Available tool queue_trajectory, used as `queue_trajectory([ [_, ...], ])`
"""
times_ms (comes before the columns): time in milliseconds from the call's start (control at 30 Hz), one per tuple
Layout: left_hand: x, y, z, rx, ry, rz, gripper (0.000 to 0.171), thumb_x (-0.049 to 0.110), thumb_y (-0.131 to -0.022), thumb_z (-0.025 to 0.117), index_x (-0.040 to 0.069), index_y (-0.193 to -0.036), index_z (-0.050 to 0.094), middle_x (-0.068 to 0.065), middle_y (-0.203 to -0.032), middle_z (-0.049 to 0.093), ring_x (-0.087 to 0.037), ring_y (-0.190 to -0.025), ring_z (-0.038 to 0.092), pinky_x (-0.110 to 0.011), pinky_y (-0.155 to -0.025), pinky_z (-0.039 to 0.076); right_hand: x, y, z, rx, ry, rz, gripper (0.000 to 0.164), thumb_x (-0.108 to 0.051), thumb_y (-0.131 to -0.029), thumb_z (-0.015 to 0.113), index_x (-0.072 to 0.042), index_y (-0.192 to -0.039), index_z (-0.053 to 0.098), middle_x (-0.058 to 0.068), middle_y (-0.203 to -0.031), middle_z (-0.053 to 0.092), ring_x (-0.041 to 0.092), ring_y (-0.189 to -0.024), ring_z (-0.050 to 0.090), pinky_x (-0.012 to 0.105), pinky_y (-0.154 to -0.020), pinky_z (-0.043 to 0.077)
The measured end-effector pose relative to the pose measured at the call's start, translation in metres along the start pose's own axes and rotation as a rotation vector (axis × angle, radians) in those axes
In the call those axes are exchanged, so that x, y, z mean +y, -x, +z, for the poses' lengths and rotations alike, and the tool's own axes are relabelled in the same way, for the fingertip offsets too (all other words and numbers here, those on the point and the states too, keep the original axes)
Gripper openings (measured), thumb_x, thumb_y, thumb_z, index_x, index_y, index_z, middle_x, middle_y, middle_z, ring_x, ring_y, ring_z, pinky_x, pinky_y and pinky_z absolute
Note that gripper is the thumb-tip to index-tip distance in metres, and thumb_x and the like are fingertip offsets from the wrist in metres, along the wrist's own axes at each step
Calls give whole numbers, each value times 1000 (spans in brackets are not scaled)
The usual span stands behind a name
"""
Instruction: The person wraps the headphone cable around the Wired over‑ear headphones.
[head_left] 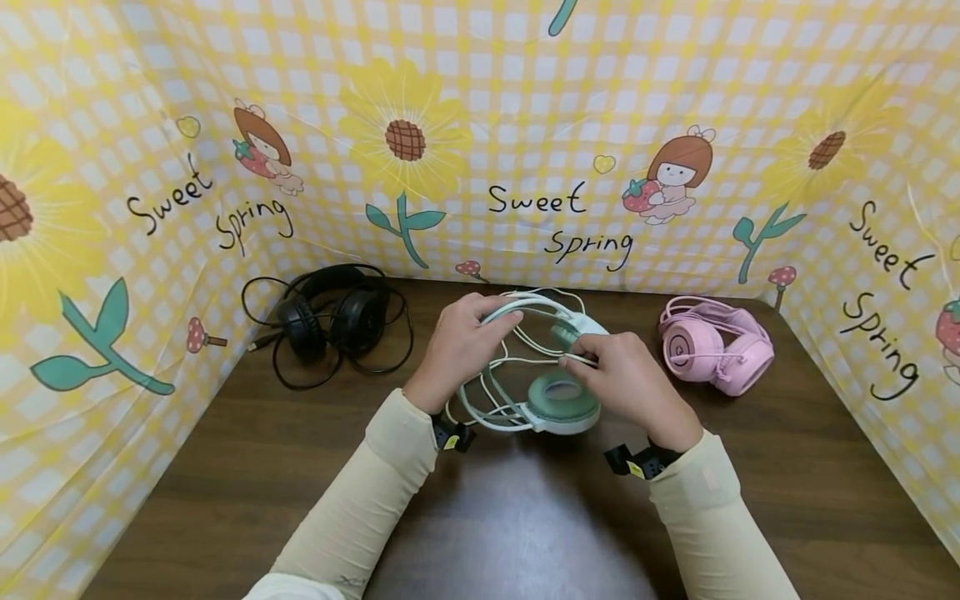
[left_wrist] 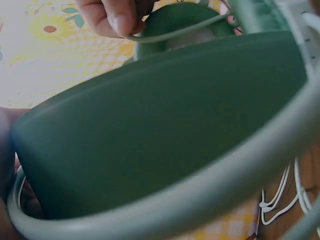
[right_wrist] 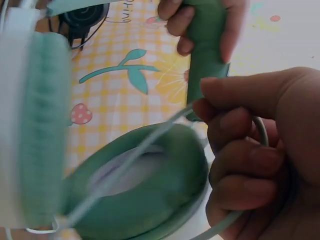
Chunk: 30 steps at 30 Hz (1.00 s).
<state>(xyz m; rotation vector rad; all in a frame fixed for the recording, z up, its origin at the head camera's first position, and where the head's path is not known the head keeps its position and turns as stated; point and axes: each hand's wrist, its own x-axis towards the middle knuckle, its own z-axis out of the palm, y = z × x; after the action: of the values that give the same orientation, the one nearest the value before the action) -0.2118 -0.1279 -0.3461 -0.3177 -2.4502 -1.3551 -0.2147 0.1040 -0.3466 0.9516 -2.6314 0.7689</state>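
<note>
Green and white, the headset [head_left: 557, 407] is at the middle of the desk [head_left: 247, 483], between and under the two hands. I judge the handling of it to be partway along: the headset is in hold and one part of its pale cable [right_wrist: 131, 162] is caught, while other loops of this cable are loose and crossing around the headband, not gathered in any bundle. So the cable seems to be the part where work is left. The black headset [head_left: 360, 321] at the left and the pink headset [head_left: 693, 350] at the right stand apart, with no hand on them.

The left hand [head_left: 468, 337] comes from the lower left, its back upward, and its grip is closed around the green inner band [right_wrist: 205, 50]. The right hand [head_left: 622, 375] comes from the lower right; its grip is narrow, thumb and forefinger pinching the cable, the other fingers curled, with a bend of cable passing behind them. Whether the nearer ear cup touches the desk, I cannot tell.
</note>
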Motion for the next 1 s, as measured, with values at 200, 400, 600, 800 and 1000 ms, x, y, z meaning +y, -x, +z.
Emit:
queue_trajectory([
  [200, -1, 1, -1, -127, 21, -22, 32, 38, -93, 64, 18, -116, 74, 4, -106, 65, -15, -89, 59, -36, -74, 49, -4, 1, -1, -38, 28, -88, 12, -21, -85, 76, -20, -76, 68, -15, -60, 52, 6, -56, 46, 28, -52, 40],
  [400, -4, -1, -4, -242, 76, -29, 29, 32, -93, 65, 13, -114, 74, 2, -112, 67, -12, -105, 59, -36, -85, 49, -3, 4, -4, -6, 80, -230, 12, -19, -80, 81, -20, -73, 71, -15, -65, 59, 4, -58, 54, 27, -56, 44],
  [600, -6, -4, -9, -362, 86, -8, 30, 27, -93, 65, 7, -114, 73, -1, -111, 68, -14, -104, 60, -36, -87, 49, 1, 10, -13, 90, 121, -373, 15, -24, -70, 87, -20, -72, 73, -16, -69, 58, 0, -60, 54, 26, -53, 44],
  [800, -5, -6, -17, -446, 95, 20, 27, 28, -94, 65, 11, -112, 75, 0, -113, 68, -13, -106, 60, -34, -90, 48, 0, 13, -19, 103, 195, -407, 23, -37, -67, 87, -24, -69, 69, -17, -66, 51, -1, -56, 50, 25, -47, 41],
  [1000, 0, -4, -33, -527, 164, -3, 18, 24, -93, 67, 17, -106, 77, 4, -106, 70, -12, -102, 61, -35, -89, 49, -4, 14, -24, 114, 252, -393, 39, -51, -63, 85, -25, -61, 56, -16, -62, 40, 2, -52, 43, 25, -43, 35],
])
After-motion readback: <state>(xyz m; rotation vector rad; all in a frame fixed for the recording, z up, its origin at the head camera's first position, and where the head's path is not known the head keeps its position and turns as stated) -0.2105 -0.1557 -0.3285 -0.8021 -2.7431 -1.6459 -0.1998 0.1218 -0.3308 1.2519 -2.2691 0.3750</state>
